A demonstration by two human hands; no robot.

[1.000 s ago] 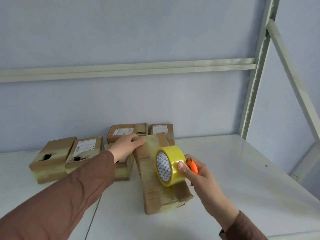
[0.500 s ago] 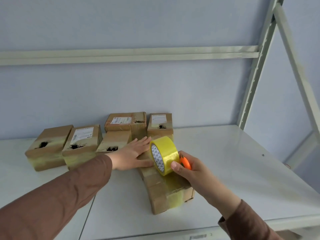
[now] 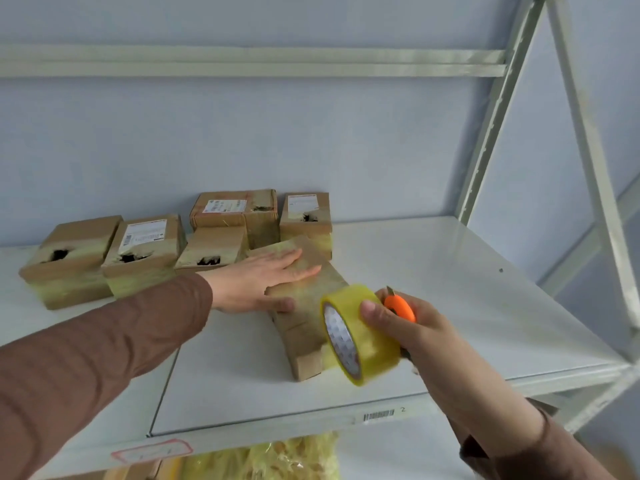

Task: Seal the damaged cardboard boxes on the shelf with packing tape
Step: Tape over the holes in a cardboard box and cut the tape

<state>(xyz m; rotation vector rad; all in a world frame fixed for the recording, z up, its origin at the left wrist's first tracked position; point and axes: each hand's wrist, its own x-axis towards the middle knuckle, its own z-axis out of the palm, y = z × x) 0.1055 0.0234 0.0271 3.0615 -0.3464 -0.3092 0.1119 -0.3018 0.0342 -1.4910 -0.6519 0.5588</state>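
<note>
On the white metal shelf (image 3: 450, 289) a long cardboard box (image 3: 308, 317) lies at an angle near the front, its top and near end glossy with clear tape. The left hand (image 3: 258, 284) lies flat on the far half of this box, fingers straight and spread, thumb against the box's left side. The right hand (image 3: 405, 327) has its fingers curled round a roll of yellowish packing tape (image 3: 360, 336), thumb on the outer face, holding the roll just at the near right end of the box; the same hand also holds a small orange cutter (image 3: 401, 306) behind the roll. Five more cardboard boxes (image 3: 145, 251) stand in a cluster at the back left of the shelf, several with dark torn holes in their tops. Brown sleeves cover both forearms.
</note>
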